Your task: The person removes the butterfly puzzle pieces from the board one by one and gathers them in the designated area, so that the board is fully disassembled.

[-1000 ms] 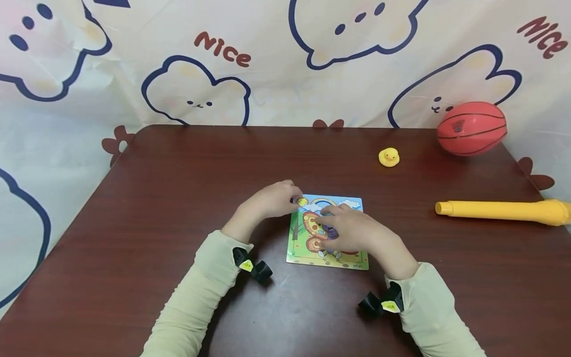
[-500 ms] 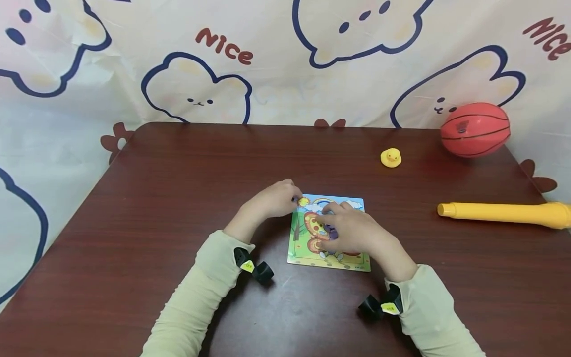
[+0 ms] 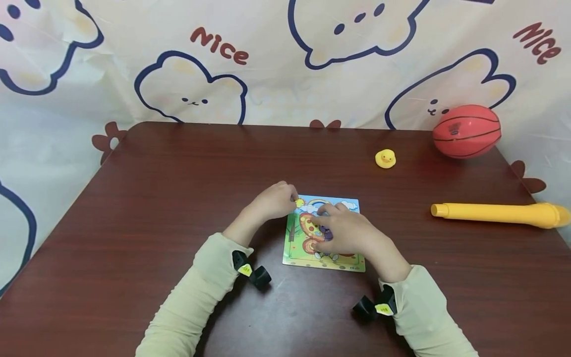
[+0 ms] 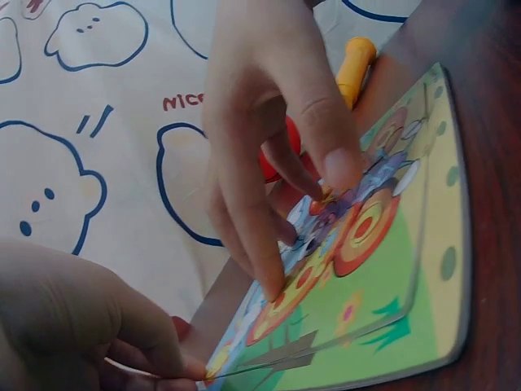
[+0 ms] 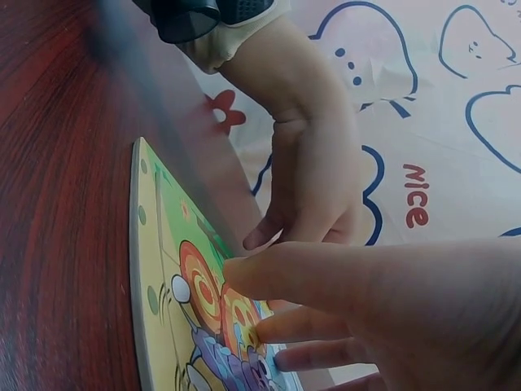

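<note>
A flat picture puzzle (image 3: pixel 296 254) lies on the dark table, showing a butterfly with orange-red wings, green grass and blue sky. At its far left corner, by the small yellow sun, my left hand (image 3: pixel 273 201) pinches the edge between thumb and fingers. My right hand (image 3: pixel 345 230) reaches in from the right, its spread fingertips touching the butterfly's wings and body. In the left wrist view, the pinching fingertips (image 4: pixel 191 371) meet the corner of the puzzle's inner outline. From the right wrist, the thumb and fingers (image 5: pixel 301 326) appear apart over the butterfly (image 5: pixel 213 305).
A small yellow rubber duck (image 3: pixel 385 158) stands behind the puzzle to the right. Farther right, a red toy basketball (image 3: pixel 467 131) sits near the table's back corner. A yellow stick-like toy (image 3: pixel 495 212) lies along the right side. Behind the table hangs a patterned cloth (image 3: pixel 276 94).
Both hands stay almost where they were on the puzzle. The left fingertips have shifted slightly at the corner, and the whole head view has drifted a little.
</note>
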Demonstrator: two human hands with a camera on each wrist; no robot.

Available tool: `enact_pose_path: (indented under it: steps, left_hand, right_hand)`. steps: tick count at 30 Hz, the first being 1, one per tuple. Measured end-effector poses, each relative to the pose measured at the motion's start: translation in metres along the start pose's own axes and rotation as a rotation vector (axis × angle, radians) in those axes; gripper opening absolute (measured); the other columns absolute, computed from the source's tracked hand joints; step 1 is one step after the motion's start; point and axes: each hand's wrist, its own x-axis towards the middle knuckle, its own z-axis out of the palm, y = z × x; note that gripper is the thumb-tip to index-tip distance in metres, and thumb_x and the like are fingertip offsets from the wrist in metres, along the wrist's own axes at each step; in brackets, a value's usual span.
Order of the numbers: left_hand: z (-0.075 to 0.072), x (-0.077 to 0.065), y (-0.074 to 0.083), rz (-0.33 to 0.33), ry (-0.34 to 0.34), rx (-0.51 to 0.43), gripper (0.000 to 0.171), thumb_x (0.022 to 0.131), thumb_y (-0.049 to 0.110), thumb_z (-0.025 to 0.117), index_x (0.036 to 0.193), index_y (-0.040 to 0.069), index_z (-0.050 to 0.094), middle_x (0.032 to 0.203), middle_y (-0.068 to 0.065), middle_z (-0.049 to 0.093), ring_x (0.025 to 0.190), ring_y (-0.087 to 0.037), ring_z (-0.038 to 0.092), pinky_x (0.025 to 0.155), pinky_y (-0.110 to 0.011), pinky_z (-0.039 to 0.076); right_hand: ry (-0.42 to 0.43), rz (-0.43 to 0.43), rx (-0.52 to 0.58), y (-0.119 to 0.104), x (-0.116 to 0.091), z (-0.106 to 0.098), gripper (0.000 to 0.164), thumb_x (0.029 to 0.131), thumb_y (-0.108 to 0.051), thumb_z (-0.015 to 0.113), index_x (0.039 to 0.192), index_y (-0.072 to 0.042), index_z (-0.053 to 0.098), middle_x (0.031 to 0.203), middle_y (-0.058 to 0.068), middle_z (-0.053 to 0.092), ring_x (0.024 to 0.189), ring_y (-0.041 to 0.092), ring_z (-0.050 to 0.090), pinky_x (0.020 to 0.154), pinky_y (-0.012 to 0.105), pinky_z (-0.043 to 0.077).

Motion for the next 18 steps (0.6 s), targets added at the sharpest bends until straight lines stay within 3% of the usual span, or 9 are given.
enact_pose_path:
  steps: [5,9,13,18]
  left_hand:
    - [0.001,0.002,0.003,-0.046,0.033,-0.035,0.026,0.086,0.010,0.052,0.108,-0.001,0.059,0.109,-0.013,0.054,0.096,-0.023,0.048,0.081,-0.034,0.044]
    - [0.001,-0.003,0.009,-0.063,0.055,0.050,0.025,0.087,0.011,0.053,0.108,0.000,0.061,0.108,-0.011,0.056,0.097,-0.021,0.048,0.082,-0.034,0.044]
    - [0.003,-0.006,0.013,-0.056,0.057,0.146,0.017,0.085,0.012,0.055,0.095,0.003,0.066,0.098,-0.008,0.056,0.086,-0.019,0.049,0.073,-0.032,0.045]
    - [0.005,-0.004,0.014,-0.052,0.070,0.128,0.013,0.084,0.011,0.055,0.087,0.002,0.064,0.092,-0.007,0.053,0.080,-0.018,0.047,0.065,-0.030,0.042]
  right_hand:
    - [-0.009,0.013,0.016,0.000,-0.001,-0.001,0.058,0.075,-0.044,0.065,0.125,-0.017,0.054,0.127,0.007,0.045,0.109,0.026,0.043,0.076,0.042,0.045]
    - [-0.007,0.011,0.015,0.002,0.000,-0.002,0.057,0.075,-0.044,0.065,0.124,-0.017,0.055,0.126,0.006,0.046,0.109,0.026,0.043,0.076,0.042,0.045]
    - [0.001,0.002,0.011,0.002,0.001,-0.001,0.055,0.076,-0.045,0.064,0.122,-0.017,0.057,0.126,0.007,0.046,0.107,0.026,0.043,0.076,0.042,0.045]
    - [0.008,0.010,0.004,0.002,0.000,-0.001,0.055,0.075,-0.045,0.065,0.122,-0.017,0.057,0.125,0.007,0.047,0.106,0.026,0.044,0.074,0.040,0.045]
